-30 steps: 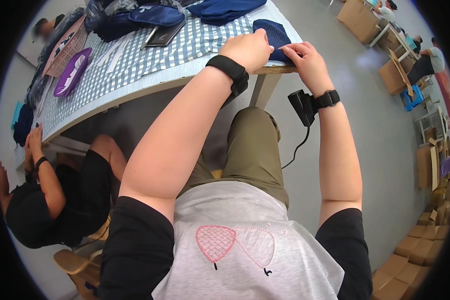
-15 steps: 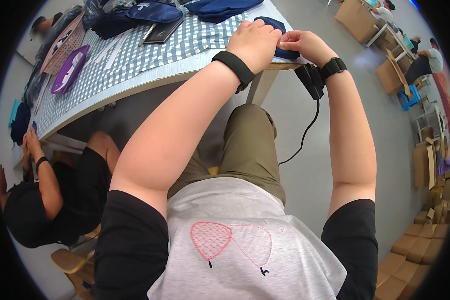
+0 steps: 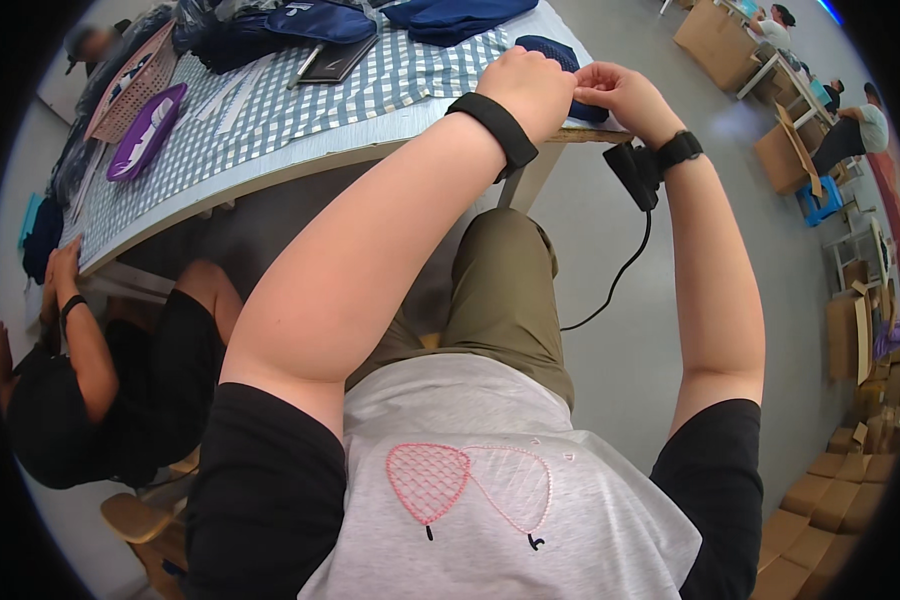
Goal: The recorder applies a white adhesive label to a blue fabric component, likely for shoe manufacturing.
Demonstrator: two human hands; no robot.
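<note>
At the table's near right corner lies a navy fabric piece [image 3: 550, 47], which has a mesh-like texture and shows only in part. My left hand [image 3: 532, 92] is closed over it, with its fingers curled and their tips hidden. My right hand [image 3: 618, 98] meets it from the right, thumb and forefinger pinched close to the left hand's fingers. Whatever sits in that pinch is too small to make out. More navy cloth shows below the right fingers. Each of my wrists wears a black band.
A black device [image 3: 633, 176] with a cable hangs by my right wrist. On the checked tablecloth [image 3: 400, 75] lie navy bags [image 3: 320, 22], a dark flat case [image 3: 338, 60], a purple tray [image 3: 147, 132] and a pink basket [image 3: 135, 85]. Another person [image 3: 80, 390] sits at left; cardboard boxes [image 3: 830, 490] stand right.
Both my hands have shifted slightly right in the picture, along with the table and its things. The right hand's pinch remains close beside the left fingers.
</note>
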